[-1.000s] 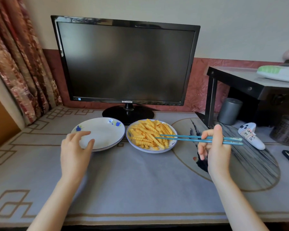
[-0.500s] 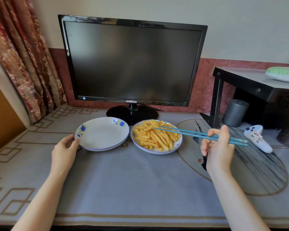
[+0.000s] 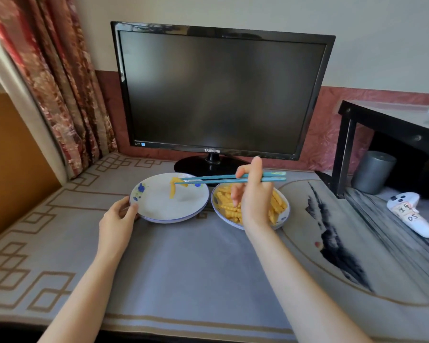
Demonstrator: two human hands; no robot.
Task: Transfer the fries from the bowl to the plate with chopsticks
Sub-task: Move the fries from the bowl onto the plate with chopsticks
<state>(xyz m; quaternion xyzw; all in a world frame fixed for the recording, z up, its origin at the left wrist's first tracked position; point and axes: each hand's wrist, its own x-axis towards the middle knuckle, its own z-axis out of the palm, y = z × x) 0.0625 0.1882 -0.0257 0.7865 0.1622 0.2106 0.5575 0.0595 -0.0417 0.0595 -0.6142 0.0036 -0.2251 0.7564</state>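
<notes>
- The bowl, right of the plate on the tabletop, holds a heap of fries; too many to count.
- The plate's surface is bare; one fry hangs above it.
- That single fry is yellow, crinkle-cut, pinched at the tips of two blue chopsticks.
- The right hand has its grip clamped on the chopsticks, above the bowl.
- The left hand has its grip closed on the plate's near-left rim.

Chopsticks hold 1 fry over plate.
</notes>
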